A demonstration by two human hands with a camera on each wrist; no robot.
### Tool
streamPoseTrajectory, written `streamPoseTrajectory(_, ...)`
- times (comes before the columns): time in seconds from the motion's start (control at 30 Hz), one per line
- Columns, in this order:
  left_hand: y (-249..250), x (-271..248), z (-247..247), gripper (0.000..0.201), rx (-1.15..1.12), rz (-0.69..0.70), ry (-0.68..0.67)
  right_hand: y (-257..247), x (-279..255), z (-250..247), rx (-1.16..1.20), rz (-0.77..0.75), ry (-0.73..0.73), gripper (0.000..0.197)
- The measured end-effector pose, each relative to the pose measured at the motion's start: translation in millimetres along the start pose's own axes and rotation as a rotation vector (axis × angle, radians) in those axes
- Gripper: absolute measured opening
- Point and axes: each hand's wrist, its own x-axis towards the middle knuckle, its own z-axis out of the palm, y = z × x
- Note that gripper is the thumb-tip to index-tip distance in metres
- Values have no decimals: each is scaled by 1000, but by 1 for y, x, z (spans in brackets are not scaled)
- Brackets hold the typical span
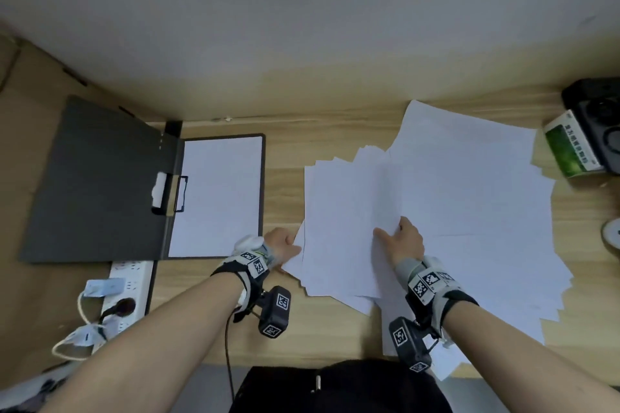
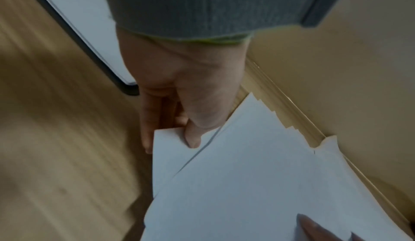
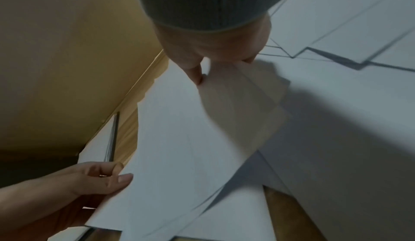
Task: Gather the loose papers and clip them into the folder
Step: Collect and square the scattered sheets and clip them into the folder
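Head cam hid the grips; wrist cams showed left hand [image 2: 179, 88] and right hand [image 3: 215, 49] each pinching papers [image 1: 436, 211].

From above our desk [image 1: 235, 329] we look straight down, while both wrist cameras peer close along our hands; all three share the papers [image 1: 436, 211]

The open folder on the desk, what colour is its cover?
Dark grey. The folder shows best in the head view.
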Motion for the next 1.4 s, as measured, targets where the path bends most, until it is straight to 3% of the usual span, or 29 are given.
streamPoseTrajectory(0.13, -6, 4, -3, 8, -162, -77, -125, -10, -4, 15, -129, -33, -45, 28)
streamPoseTrajectory(0.23, -10, 13, -6, 33, -518, 38, -181, -10, -7, 19, -72, -50, -52, 26)
streamPoseTrajectory(0.4, 1, 27, -5, 32, -347, 134, -98, 8, -4, 3, 74, -69, -14, 11)
streamPoseTrajectory(0.5, -2, 23, -20, 31, -362, 146, -16, 13, 9, -10, 112, -51, 47, 21)
streamPoseTrajectory(0.63, -28, 14, -50, 37, -451, 118, 108, 6, 22, -28, 84, -40, 43, 20)
streamPoseTrajectory(0.73, -39, 2, -59, 35, -570, 151, 154, -12, 14, -29, 144, -54, -58, 28)
streamPoseTrajectory(0.83, -33, -10, -60, 37, -626, 201, 164, -42, -4, -19, 354, -78, -262, 40)
streamPoseTrajectory(0.93, -10, -24, -69, 35, -668, 283, 130, -80, -23, -16, 424, -136, -357, 31)
streamPoseTrajectory(1.0, 5, -29, -81, 31, -713, 326, 148, -106, -30, -23, 501, -182, -320, 19)
streamPoseTrajectory(1.2, 43, -43, -136, 41, -810, 436, 258, -161, -29, -65, 620, -350, -211, 31)
streamPoseTrajectory(1.4, 44, -45, -135, 59, -759, 412, 204, -148, -35, -70, 590, -452, -220, 44)
